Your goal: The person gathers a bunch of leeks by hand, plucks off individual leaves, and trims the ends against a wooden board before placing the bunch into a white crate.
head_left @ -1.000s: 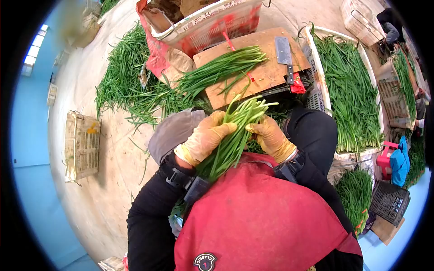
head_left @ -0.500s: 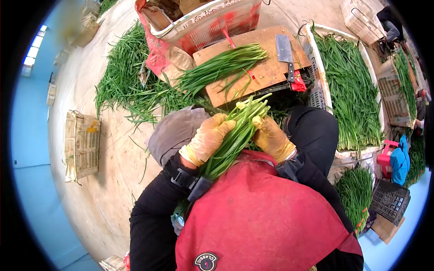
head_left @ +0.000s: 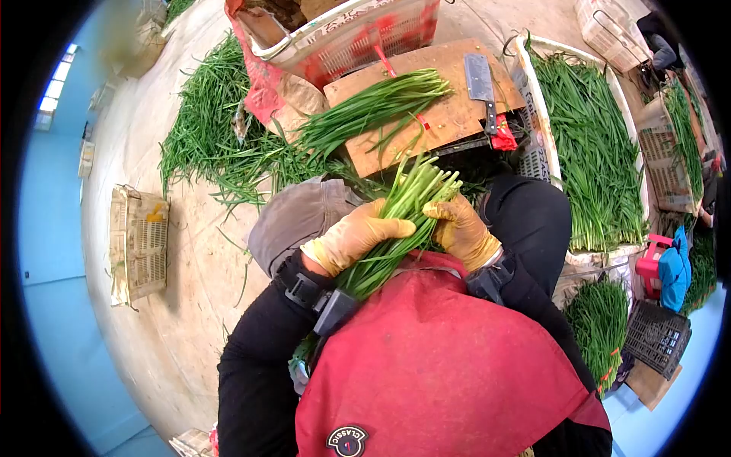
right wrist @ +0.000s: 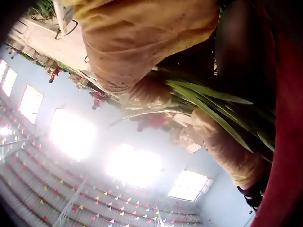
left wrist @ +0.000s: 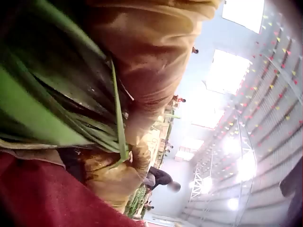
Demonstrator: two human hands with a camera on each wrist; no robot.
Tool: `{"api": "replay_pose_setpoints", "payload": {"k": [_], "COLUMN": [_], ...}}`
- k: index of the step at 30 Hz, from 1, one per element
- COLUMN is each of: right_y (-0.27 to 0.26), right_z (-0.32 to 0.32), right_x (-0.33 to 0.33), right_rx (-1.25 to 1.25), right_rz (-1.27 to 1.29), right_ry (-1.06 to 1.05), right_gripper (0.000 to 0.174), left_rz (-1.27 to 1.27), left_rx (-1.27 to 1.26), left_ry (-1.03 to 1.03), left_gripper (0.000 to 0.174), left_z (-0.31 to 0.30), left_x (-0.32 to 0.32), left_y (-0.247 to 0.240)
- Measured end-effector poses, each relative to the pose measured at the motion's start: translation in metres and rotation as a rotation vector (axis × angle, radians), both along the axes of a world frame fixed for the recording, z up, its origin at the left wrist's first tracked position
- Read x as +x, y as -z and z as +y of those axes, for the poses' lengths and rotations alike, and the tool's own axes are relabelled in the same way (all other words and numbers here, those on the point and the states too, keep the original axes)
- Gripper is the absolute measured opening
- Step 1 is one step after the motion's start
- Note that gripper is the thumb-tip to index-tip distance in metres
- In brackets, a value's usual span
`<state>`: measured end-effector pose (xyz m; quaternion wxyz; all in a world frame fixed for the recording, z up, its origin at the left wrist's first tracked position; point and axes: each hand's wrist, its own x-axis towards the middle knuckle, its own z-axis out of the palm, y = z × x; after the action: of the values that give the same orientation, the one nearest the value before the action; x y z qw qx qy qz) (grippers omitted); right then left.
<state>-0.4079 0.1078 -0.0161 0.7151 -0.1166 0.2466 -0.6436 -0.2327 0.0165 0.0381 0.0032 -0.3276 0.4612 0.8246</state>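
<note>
Overhead first: both hands closed tight, sheathed in thin yellowish rubber, wrinkled and dirt-smeared. Left hand [head_left: 358, 236] wrapped round the middle of a bundle of chives [head_left: 415, 186], fingers curled across it. Right hand [head_left: 461, 228] gripping the same bundle just beside the left, on the far side of the stalks. Pale cut ends fanning out beyond the grip; leafy tips trailing back from it against the red apron [head_left: 442, 358]. Further beyond the grip, a wooden board [head_left: 457, 114] bearing a flat rectangular cleaver [head_left: 480, 84].

Next, the left wrist view: left hand [left wrist: 151, 42] close and blurred, clamped over long, flat, glossy blades [left wrist: 42, 109]; right hand [left wrist: 113, 175] just past them.

Lastly, the right wrist view: right hand [right wrist: 137, 38] folded over narrow ribbon-like leaves [right wrist: 222, 109], left hand [right wrist: 227, 151] touching the same stalks from the opposite side.
</note>
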Motion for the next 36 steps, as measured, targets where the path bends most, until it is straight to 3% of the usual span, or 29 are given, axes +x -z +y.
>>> {"api": "replay_pose_setpoints", "payload": {"k": [3, 5, 7, 9, 11, 12, 13, 14, 15, 16, 17, 19, 22, 25, 27, 28, 31, 33, 36], "right_y": [0.000, 0.003, 0.006, 0.009, -0.021, -0.017, -0.038, -0.050, -0.057, -0.058, -0.051, -0.032, -0.015, -0.018, -0.029, -0.038, -0.036, -0.030, -0.017], "right_z": [0.001, -0.002, -0.002, -0.003, 0.004, 0.006, 0.001, 0.003, 0.004, -0.002, -0.006, -0.011, -0.011, -0.009, -0.002, 0.001, -0.004, -0.012, -0.016], "right_x": [-0.007, -0.014, -0.020, -0.030, -0.047, -0.055, -0.047, -0.038, -0.030, -0.022, -0.015, -0.013, -0.022, -0.055, -0.060, -0.057, -0.028, -0.014, -0.009], "right_rx": [-0.012, -0.007, 0.017, 0.005, 0.019, -0.097, -0.242, -0.222, -0.201, -0.107, 0.007, 0.101, 0.034, 0.129, 0.216, 0.153, -0.159, 0.054, 0.083], "right_rz": [0.115, 0.208, 0.354, 0.654, 1.106, 1.069, 1.169, 1.317, 1.461, 1.549, 1.642, 1.542, 1.735, 1.563, 1.211, 1.178, 1.798, 1.696, 1.584], "right_ry": [-0.030, -0.033, 0.119, 0.440, 0.568, 0.521, 0.499, 0.336, 0.167, -0.045, -0.104, -0.097, 0.152, 0.392, 0.293, 0.202, -0.019, -0.162, -0.097], "right_gripper": [0.052, 0.060, 0.069, 0.057, 0.057, 0.044, 0.022, 0.016, 0.015, 0.027, 0.030, 0.027, 0.026, 0.024, 0.024, 0.025, 0.038, 0.040, 0.033], "left_rz": [0.058, 0.071, 0.106, 0.123, 0.110, 0.113, 0.115, 0.121, 0.108, 0.094, 0.077, 0.019, 0.023, 0.019, 0.004, -0.010, 0.004, 0.011, 0.004], "left_rx": [0.184, 0.140, 0.140, 0.118, 0.102, 0.090, 0.078, 0.065, 0.076, 0.087, 0.099, 0.085, 0.088, 0.137, 0.124, 0.121, 0.075, 0.015, -0.008], "left_ry": [0.067, 0.075, 0.051, 0.070, 0.084, 0.090, 0.100, 0.114, 0.092, 0.068, 0.041, 0.006, -0.003, -0.020, -0.021, -0.021, 0.009, 0.042, 0.002], "left_gripper": [0.038, 0.041, 0.040, 0.039, 0.038, 0.038, 0.037, 0.036, 0.034, 0.032, 0.031, 0.026, 0.026, 0.025, 0.024, 0.024, 0.025, 0.027, 0.030], "left_z": [-0.001, 0.000, 0.000, -0.001, -0.002, -0.003, -0.004, -0.005, -0.004, 0.000, 0.003, 0.003, 0.003, 0.002, 0.002, 0.002, 0.002, 0.002, 0.003], "left_x": [0.001, 0.002, 0.001, 0.001, 0.002, 0.002, 0.002, 0.000, -0.003, -0.004, -0.004, 0.001, 0.003, 0.002, 0.001, 0.000, -0.001, 0.000, 0.007], "left_y": [-0.005, -0.009, -0.007, -0.006, -0.003, -0.002, 0.000, 0.001, 0.001, 0.001, 0.002, 0.010, 0.007, -0.001, 0.001, 0.003, 0.006, 0.006, 0.012]}}
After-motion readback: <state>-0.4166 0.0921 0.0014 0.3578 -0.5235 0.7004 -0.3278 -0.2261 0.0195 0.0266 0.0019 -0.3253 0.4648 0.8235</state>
